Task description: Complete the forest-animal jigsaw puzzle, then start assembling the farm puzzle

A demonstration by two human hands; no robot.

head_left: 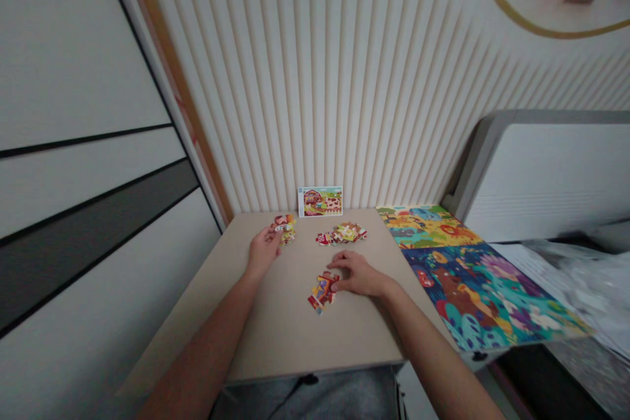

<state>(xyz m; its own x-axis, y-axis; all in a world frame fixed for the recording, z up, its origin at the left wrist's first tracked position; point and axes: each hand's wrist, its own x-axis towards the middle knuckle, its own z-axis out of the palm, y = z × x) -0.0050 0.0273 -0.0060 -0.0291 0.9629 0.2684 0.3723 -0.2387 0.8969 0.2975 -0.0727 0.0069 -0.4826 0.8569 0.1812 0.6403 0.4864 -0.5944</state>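
Likely assembling: right hand (pixel 359 274) unclenched, touching puzzle section (pixel 323 290) before picture card (pixel 321 203); left hand (pixel 264 251) at card-left pieces (pixel 289 235), grip unclear; next needs edge matching

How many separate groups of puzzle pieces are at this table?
3. One cluster is at the left hand; a pile lies beyond the right hand; a third group is at the right hand. Pieces under the hands may be hidden.

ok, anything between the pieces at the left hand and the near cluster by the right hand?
Nothing visible between the pieces at the left hand and the near cluster by the right hand, only tabletop. The far pile lies right of that line.
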